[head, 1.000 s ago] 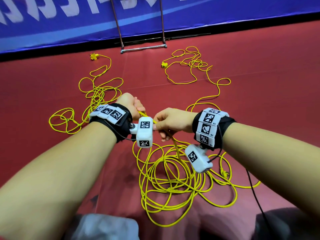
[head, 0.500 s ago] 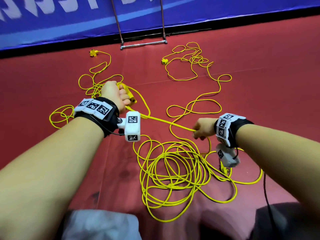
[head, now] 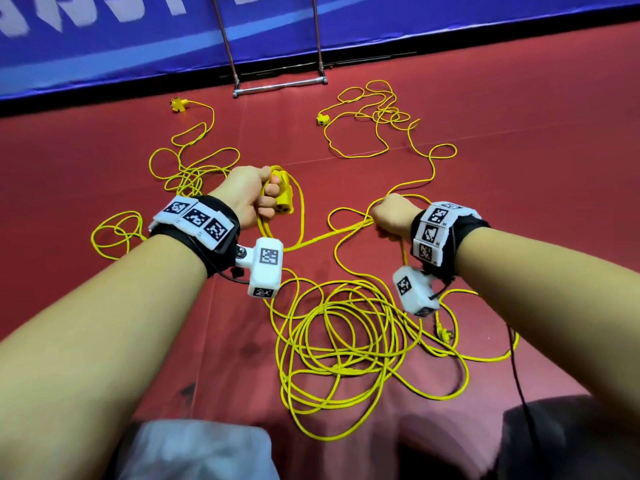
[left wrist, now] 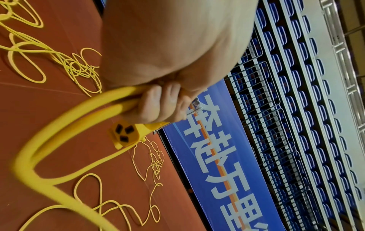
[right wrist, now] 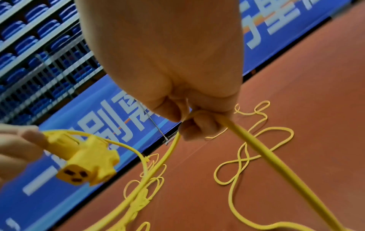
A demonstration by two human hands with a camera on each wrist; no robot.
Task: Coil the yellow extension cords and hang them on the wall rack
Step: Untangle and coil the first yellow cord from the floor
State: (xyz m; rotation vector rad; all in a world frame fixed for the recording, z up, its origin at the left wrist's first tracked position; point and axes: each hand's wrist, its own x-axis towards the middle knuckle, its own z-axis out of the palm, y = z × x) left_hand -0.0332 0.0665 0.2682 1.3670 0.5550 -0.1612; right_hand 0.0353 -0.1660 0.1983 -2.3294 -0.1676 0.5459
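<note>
My left hand grips the yellow socket head of an extension cord together with a loop of its cable. That socket head shows its three slots in the right wrist view. My right hand holds the same yellow cord in a fist, a stretch running between the two hands. Below them a loose yellow pile of this cord lies on the red floor. A wire wall rack stands behind the blue banner.
Two other yellow cords sprawl on the red floor, one tangle at the left and one at the far right, each with a socket end. A metal frame foot rests by the blue banner. My knees are at the bottom edge.
My hands were close together a second ago; they have drawn apart, the right sliding out along the cord, and both have risen a little. The left now holds an added loop.
</note>
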